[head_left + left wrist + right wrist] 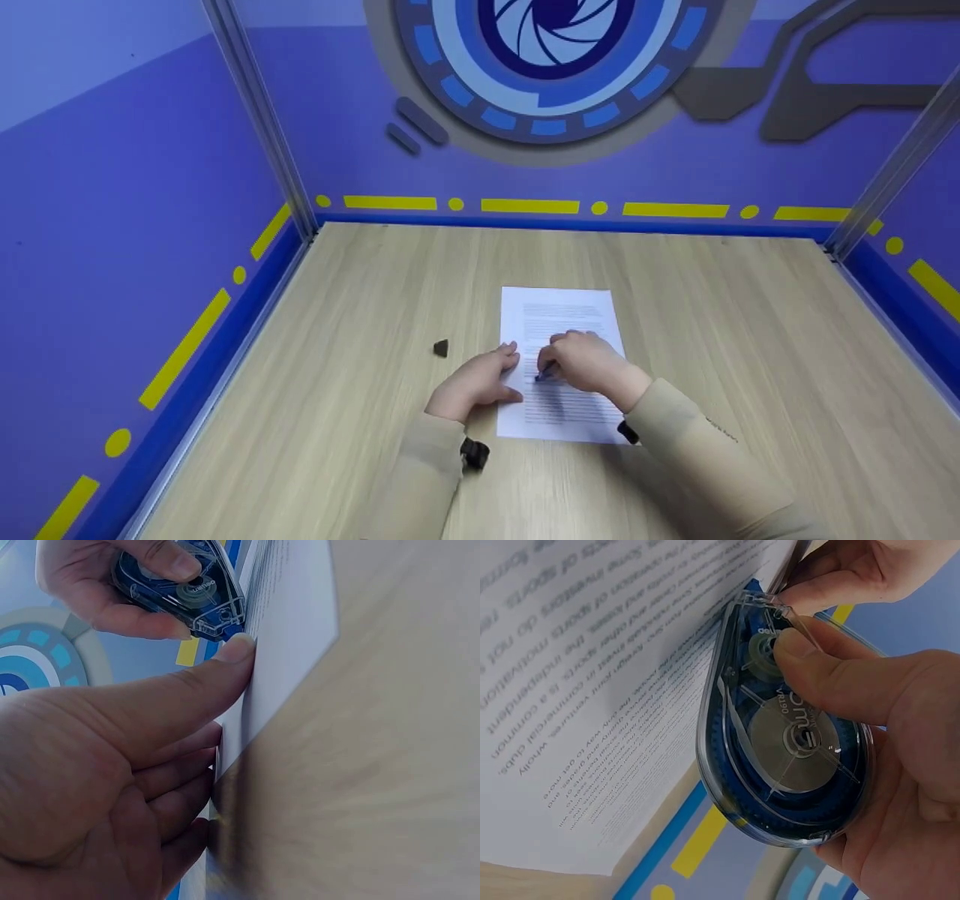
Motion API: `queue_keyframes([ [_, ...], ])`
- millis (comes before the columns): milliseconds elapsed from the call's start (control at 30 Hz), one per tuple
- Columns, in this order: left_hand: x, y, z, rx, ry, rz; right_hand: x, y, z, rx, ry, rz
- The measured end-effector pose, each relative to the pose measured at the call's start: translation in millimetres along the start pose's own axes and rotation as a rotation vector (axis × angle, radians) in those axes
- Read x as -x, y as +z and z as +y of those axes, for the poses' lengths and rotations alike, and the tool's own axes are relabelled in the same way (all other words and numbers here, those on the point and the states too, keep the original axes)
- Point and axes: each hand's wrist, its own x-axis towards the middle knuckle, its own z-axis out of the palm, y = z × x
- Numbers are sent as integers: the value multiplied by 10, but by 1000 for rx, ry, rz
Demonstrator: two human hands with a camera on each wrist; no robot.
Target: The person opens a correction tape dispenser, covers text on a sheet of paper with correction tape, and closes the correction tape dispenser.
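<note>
A printed sheet of paper (pixel 555 300) lies on the wooden table. My right hand (pixel 589 362) pinches a correction tape dispenser (pixel 787 742), a clear case with blue parts inside, between thumb and fingers. Its blue tip (pixel 754 589) is right at the printed lines in the right wrist view. My left hand (pixel 476 381) rests at the sheet's left edge, its fingers and thumb (pixel 195 690) extended against the paper. In the left wrist view the dispenser's tip is close above the left thumb.
A small dark piece (pixel 441 348) lies on the table (pixel 360 375) left of the sheet. Purple-blue panels with yellow dashes (pixel 529 205) wall the table at the back and both sides, with metal posts (pixel 262 120) at the corners.
</note>
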Motion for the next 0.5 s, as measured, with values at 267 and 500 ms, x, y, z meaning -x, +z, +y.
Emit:
queue_keyframes([
  [267,-5,-1,4,15,-2,-1,22,-6,20,-7,16,-2],
  [500,9,-4,-3,48,4,4,42,-16,28,3,19,-3],
])
